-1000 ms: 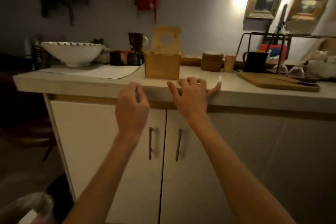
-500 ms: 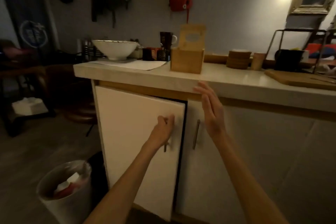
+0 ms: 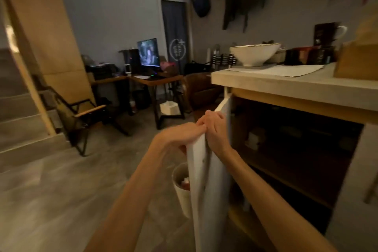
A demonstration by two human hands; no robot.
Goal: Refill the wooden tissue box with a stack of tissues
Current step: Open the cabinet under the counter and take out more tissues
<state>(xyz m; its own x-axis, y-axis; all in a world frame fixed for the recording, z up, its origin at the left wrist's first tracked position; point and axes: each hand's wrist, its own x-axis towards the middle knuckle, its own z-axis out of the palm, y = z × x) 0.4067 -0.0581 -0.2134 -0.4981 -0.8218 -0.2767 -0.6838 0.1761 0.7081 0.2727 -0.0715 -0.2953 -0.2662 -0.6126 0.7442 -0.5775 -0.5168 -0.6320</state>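
Observation:
The wooden tissue box (image 3: 356, 57) stands on the pale countertop (image 3: 286, 86) at the far right, cut off by the frame edge. Below it the white cabinet door (image 3: 201, 180) is swung wide open and shows edge-on. My left hand (image 3: 180, 135) is closed around the door's outer side, at the handle. My right hand (image 3: 216, 131) curls over the door's edge from the inner side. The open cabinet (image 3: 296, 149) is dark inside, with shelves and a small pale object (image 3: 253, 139) that I cannot identify. No stack of tissues is clearly visible.
A white waste bin (image 3: 180, 184) stands on the floor just behind the open door. On the counter are a large white bowl (image 3: 253, 54), a paper sheet (image 3: 286, 70) and a mug (image 3: 335, 32). A folding chair (image 3: 81, 112), desk with monitor (image 3: 148, 53) and stairs (image 3: 20, 125) are further left.
The left cabinet door has gone from slightly ajar to fully open. My right hand dropped from the counter edge onto the door. My view turned left toward the room.

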